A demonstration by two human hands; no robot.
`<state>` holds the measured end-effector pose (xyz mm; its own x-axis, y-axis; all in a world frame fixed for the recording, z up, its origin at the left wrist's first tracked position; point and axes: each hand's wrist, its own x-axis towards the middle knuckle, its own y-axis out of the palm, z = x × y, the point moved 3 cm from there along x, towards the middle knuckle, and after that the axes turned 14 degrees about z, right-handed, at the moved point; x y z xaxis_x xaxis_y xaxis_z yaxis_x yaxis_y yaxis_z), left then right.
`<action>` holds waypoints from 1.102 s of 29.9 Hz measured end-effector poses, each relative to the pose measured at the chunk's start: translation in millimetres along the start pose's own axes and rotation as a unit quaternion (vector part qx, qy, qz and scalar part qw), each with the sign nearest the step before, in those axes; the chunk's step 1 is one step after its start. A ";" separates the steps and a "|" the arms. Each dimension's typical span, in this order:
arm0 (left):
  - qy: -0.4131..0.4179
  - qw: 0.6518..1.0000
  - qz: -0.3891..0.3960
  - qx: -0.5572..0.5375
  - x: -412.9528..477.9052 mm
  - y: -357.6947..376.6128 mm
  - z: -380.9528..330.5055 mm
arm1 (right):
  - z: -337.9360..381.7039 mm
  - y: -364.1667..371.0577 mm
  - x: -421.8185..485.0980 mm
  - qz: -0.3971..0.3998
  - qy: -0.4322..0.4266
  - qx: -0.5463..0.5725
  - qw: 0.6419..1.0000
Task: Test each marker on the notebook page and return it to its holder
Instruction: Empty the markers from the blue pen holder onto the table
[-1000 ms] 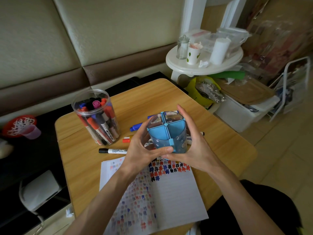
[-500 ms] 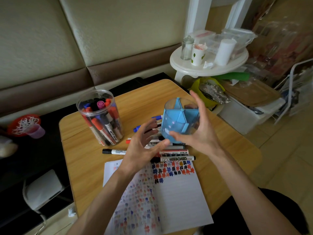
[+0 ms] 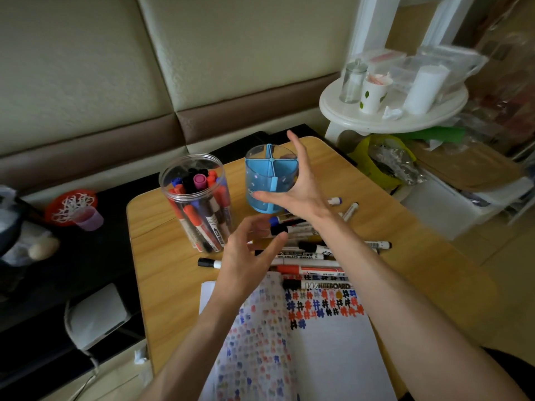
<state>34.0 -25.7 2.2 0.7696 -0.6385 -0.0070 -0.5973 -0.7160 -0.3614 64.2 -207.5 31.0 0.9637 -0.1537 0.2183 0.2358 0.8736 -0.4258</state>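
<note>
Several markers (image 3: 315, 285) loose on wooden table (image 3: 162, 273) — padded wall (image 3: 86, 68) behind, white stool (image 3: 390, 123) far right; right hand (image 3: 301, 195) grips blue holder (image 3: 263, 180), left hand (image 3: 246, 261) spread, holding nothing

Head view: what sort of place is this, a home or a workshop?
Most likely a lived-in home room: a small wooden table near cushioned wall panels, a white round stand holding a paper cup and glass jar, and a plastic storage bin.

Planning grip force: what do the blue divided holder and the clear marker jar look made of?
Blue divided holder: likely moulded plastic, clear tinted wall with opaque matte blue dividers seen through it. Clear marker jar: probably glossy transparent plastic, glass not excluded; markers show plainly through its wall, which catches highlights.
</note>
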 end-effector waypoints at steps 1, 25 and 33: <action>0.002 1.000 0.003 0.006 0.1 -0.2 1.5 | -0.1 -1.0 -0.2 -0.004 -0.002 0.003 1.000; 0.123 0.969 0.122 0.178 -20.6 53.2 -12.8 | -48.8 -163.9 -185.8 -0.194 0.113 -0.014 0.974; 0.132 0.962 0.138 0.194 -18.2 54.9 -10.6 | -66.4 -149.8 -173.1 -0.180 0.126 -0.008 0.976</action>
<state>-15.2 -56.4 -7.7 0.4800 -0.8748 0.0657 -0.6020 -0.3830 -0.7007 -129.6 -342.4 -1.3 0.8178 -0.5597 0.1339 0.5646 0.7353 -0.3750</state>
